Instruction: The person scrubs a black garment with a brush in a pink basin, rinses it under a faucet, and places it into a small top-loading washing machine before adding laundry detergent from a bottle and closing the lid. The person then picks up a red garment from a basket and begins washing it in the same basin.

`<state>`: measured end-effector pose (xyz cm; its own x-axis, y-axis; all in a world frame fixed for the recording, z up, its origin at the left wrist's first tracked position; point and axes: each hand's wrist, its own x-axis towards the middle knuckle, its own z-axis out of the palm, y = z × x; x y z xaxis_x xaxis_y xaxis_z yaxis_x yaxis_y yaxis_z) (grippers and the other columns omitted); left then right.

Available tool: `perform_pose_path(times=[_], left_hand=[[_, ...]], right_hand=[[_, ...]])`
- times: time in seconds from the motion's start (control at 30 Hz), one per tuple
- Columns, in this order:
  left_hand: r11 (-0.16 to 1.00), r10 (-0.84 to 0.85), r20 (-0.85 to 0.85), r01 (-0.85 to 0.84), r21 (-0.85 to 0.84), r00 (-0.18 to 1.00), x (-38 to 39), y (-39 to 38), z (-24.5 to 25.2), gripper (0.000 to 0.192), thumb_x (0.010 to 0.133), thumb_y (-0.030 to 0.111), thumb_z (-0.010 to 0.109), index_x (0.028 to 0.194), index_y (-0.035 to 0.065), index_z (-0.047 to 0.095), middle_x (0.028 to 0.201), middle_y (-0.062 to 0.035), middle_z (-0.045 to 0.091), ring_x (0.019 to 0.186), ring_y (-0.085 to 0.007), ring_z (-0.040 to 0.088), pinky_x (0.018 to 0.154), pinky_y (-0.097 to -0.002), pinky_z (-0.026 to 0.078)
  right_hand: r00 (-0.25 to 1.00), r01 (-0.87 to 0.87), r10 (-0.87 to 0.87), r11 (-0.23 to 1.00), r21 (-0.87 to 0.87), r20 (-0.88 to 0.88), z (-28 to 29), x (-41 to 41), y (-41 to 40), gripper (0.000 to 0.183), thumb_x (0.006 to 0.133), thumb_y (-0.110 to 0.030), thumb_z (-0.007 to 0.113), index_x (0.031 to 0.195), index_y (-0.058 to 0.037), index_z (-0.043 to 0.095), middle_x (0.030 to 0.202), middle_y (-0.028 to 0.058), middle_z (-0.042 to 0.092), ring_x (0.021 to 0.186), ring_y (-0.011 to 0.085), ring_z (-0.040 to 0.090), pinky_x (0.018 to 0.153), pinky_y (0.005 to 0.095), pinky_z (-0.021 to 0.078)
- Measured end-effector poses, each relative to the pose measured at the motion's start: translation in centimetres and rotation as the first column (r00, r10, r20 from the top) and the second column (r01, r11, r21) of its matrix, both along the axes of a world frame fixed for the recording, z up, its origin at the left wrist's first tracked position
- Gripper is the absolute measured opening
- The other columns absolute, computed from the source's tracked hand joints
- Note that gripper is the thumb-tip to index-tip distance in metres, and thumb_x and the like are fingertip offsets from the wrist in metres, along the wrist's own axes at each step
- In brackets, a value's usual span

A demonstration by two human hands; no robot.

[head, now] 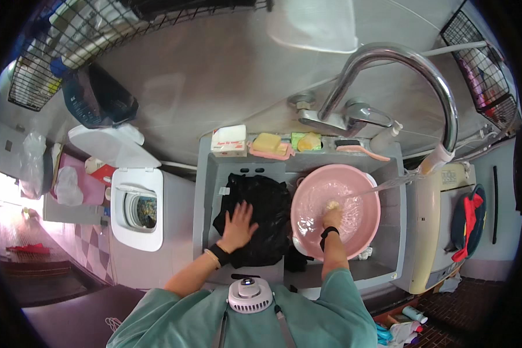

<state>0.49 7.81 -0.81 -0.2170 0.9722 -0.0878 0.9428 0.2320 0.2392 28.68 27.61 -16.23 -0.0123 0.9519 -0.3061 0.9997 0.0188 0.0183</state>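
My left hand lies with spread fingers over a dark, bunched garment on the grey washboard side of the laundry sink. In the pink plastic basin my right hand reaches into the water; something pale yellow is at its fingertips, but whether it is gripped cannot be told. Water runs into the basin from the curved chrome faucet. Along the sink's back ledge are a white box, a yellow soap bar on a pink dish, a yellowish soap piece and a pink-handled brush.
Left of the sink stands a small washing machine with its lid up. A cream-coloured machine stands on the right, bearing a dark basin with red cloth. Wire baskets hang on the wall. A pump bottle stands by the faucet.
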Motion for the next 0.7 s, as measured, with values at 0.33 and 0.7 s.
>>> perform_pose_path(times=[0.33, 0.7], left_hand=[[0.972, -0.003, 0.105, 0.027, -0.234, 0.994, 0.6, -7.8, 2.9, 0.07, 0.083, 0.053, 0.05, 0.14, 0.0211, 0.028, 0.141, -0.0282, 0.022, 0.127, -0.0449, 0.029, 0.105, -0.0491, 0.023], [0.968, -0.122, 0.275, 0.176, -0.181, 0.954, 1.6, -10.2, 2.4, 0.056, 0.089, 0.049, 0.042, 0.138, 0.0235, 0.034, 0.142, -0.0236, 0.024, 0.129, -0.0407, 0.028, 0.106, -0.0455, 0.024]], right_hand=[[0.504, -0.189, 0.2, 0.975, 0.119, -0.84, 19.2, -12.5, -6.1, 0.047, 0.078, -0.035, 0.066, 0.105, 0.0017, 0.053, 0.094, 0.018, 0.058, 0.087, 0.0355, 0.056, 0.076, 0.039, 0.0452], [0.587, -0.666, 0.771, 0.634, 0.394, -0.249, 14.0, -25.7, -2.7, 0.049, 0.073, -0.043, 0.065, 0.099, -0.0033, 0.052, 0.093, 0.0109, 0.056, 0.087, 0.026, 0.055, 0.072, 0.038, 0.0434]])
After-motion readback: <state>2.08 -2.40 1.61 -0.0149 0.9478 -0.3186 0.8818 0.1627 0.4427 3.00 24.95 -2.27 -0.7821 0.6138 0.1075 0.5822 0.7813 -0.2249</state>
